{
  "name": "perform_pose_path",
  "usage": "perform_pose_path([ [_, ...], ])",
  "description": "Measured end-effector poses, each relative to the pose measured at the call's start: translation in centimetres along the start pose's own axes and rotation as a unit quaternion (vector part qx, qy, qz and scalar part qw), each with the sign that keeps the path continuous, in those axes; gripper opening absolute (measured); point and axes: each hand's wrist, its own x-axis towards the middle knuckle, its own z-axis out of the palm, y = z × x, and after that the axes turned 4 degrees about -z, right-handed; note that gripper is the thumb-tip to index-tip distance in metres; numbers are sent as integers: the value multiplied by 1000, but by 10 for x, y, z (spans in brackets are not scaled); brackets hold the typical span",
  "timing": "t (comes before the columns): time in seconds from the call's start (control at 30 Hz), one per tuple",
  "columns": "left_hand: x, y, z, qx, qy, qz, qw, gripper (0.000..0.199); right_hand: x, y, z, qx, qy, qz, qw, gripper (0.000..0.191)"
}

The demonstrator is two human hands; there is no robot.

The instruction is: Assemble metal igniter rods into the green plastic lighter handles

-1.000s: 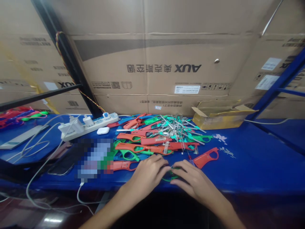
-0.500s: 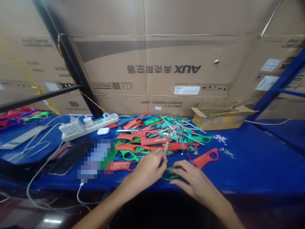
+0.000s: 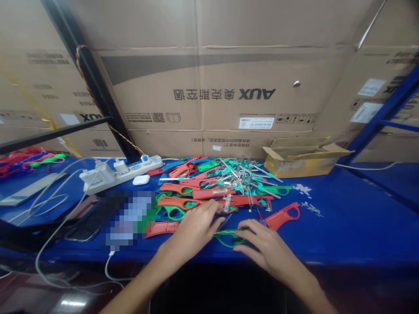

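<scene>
My right hand [image 3: 263, 244] curls around one end of a green lighter casing [image 3: 225, 240] near the table's front edge, thumb below and fingers above. A thin pale wire or rod runs along its top edge. My left hand [image 3: 198, 224] is just left of and above the casing, thumb and fingertips apart. Its fingers reach towards a red-orange lighter casing [image 3: 242, 200] with small clear parts on it. Beside its thumb lies a dark bluish piece [image 3: 225, 221]. Another red-orange casing [image 3: 283, 216] rests right of my right hand.
Behind lies a pile of metal lighter rods with teal parts and wires [image 3: 242, 174]. A cardboard box [image 3: 297, 168] stands back right, near small white pieces [image 3: 301, 189]. Left are a power strip [image 3: 131, 172], a white earbud case [image 3: 141, 179], phones and cables.
My left hand has moved slightly left, away from the green casing, and its thumb and fingers have parted. More of the green casing shows. My right hand stays in place.
</scene>
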Motion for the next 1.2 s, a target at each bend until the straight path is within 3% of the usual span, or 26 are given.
perform_pose_path([
  [0.1,-13,-2,-12,6,18,24,1000,8,-1,1,2,0,4,1,1000,21],
  [0.23,-39,-4,-26,13,1,32,999,11,-2,4,4,-6,13,-3,1000,24],
  [0.43,-65,-6,-7,73,2,20,997,28,-2,5,4,-11,16,-7,1000,26],
  [0.67,-62,-13,-1,79,-34,35,996,39,-3,6,4,-3,15,-4,1000,25],
  [0.93,-53,-9,-8,-1,-71,13,997,23,-2,6,4,11,14,-1,1000,23],
  [1.1,-44,-6,-5,-12,-70,15,997,8,-2,5,4,12,13,2,1000,24],
  [1.2,-41,-6,-6,-11,-62,7,998,9,-3,5,3,11,16,2,1000,23],
])
